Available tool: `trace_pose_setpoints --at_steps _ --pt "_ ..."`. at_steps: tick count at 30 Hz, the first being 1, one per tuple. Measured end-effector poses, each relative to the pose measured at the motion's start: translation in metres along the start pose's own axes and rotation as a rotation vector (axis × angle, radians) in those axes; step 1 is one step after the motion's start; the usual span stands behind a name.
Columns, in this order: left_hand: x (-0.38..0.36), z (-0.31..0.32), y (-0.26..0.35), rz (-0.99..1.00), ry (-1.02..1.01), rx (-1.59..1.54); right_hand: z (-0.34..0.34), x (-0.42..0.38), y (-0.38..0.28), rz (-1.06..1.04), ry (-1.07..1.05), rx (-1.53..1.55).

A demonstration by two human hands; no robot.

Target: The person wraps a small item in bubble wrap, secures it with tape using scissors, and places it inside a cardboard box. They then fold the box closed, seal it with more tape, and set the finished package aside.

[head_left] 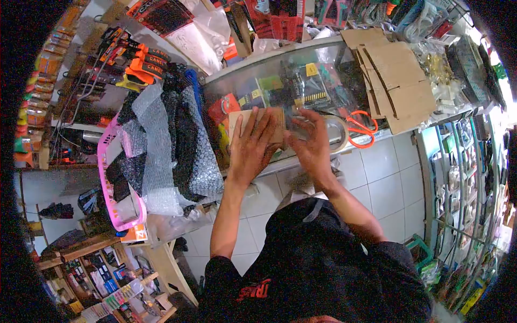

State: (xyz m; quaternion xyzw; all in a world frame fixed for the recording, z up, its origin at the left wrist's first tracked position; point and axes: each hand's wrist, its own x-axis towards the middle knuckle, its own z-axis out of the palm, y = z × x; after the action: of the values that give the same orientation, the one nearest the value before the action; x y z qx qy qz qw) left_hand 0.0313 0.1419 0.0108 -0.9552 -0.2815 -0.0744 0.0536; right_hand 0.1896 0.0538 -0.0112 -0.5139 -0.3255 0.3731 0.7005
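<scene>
A small brown cardboard box (pixel 278 117) lies on the glass counter in front of me. My left hand (pixel 252 145) rests flat over it, fingers stretched out and pointing away from me. Just right of the box is my right hand (pixel 312 141), its fingers apart and slightly bent, the thumb by the box's right edge. Beside that hand sits a roll of tape (pixel 346 132), partly hidden behind the fingers. Scissors with orange handles (pixel 365 141) lie right of the roll, their blades pointing left.
The glass display counter (pixel 226 86) holds packaged goods under its top. At left, a pink basket (pixel 111 185) is filled with bubble wrap (pixel 153 145). Flattened cardboard (pixel 401 89) lies at the right end. Stocked shelves (pixel 458 177) stand right, above a tiled floor (pixel 385 164).
</scene>
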Motion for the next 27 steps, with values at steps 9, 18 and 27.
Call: trace_pose_setpoints --at_steps 9,18,27 --pt "0.001 0.002 -0.001 -0.030 0.037 -0.090 -0.024 0.002 -0.044 0.327 -0.034 0.386" --pt "0.003 0.001 0.002 -0.065 0.031 -0.117 -0.030 0.008 -0.031 0.415 -0.107 0.389" --pt "0.001 0.003 -0.002 -0.034 0.032 -0.114 -0.024 0.007 -0.023 0.425 -0.104 0.437"
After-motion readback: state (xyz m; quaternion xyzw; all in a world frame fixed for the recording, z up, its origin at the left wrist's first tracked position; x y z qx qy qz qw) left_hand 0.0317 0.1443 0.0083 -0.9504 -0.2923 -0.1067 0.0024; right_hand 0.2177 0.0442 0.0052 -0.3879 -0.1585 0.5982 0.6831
